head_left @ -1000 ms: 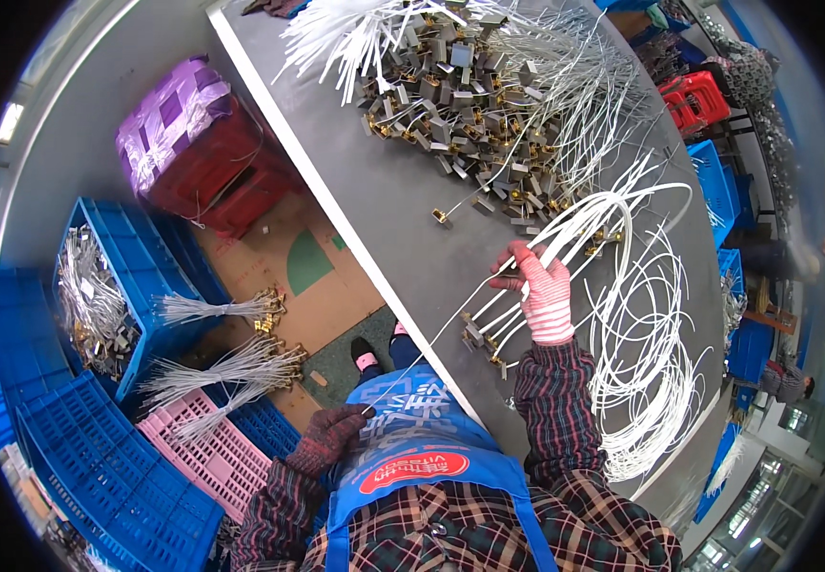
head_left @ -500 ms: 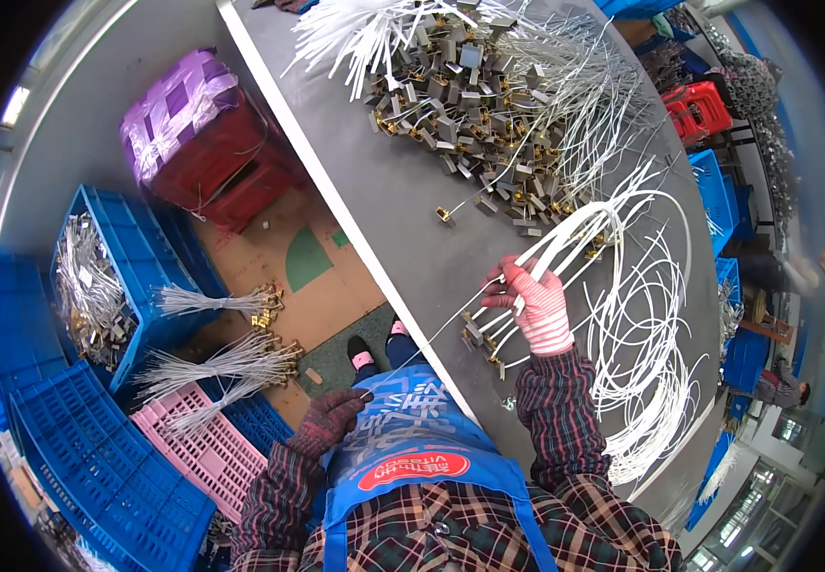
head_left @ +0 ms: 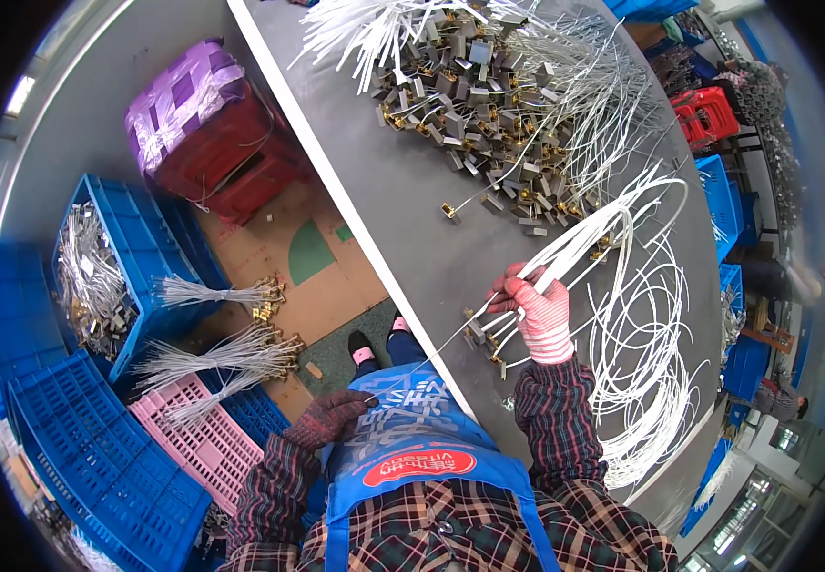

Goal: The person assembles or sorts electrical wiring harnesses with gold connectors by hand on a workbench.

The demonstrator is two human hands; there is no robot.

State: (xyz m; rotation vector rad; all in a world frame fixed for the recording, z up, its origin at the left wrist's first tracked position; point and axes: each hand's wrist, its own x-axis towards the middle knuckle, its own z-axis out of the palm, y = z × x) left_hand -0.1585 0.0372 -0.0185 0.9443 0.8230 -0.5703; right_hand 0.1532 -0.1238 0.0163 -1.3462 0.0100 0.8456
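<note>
My right hand (head_left: 539,310), in a red and white striped glove, is closed around a bundle of white cables (head_left: 579,243) above the grey table. The cables loop away from it to the right. My left hand (head_left: 334,418), in a dark red glove, is closed in front of the blue apron, its fingertips pinched. A thin pale wire (head_left: 446,345) runs from near these fingertips across the table edge towards my right hand; its left end is hard to see against the apron. Beneath my right hand lie small grey metal parts (head_left: 475,332) with cables attached.
A big heap of grey and brass parts with white cables (head_left: 488,114) covers the far table. Loose cable coils (head_left: 641,381) lie right. Left of the table's white edge (head_left: 336,191) stand blue crates (head_left: 98,448), a pink crate (head_left: 188,429), cable bundles (head_left: 212,360) and red stools (head_left: 231,162).
The thin wire's right end has dropped from my right fingertips to lower beside the metal parts. My right hand has shifted slightly, its bundle gathered tighter. The left hand barely moved.
</note>
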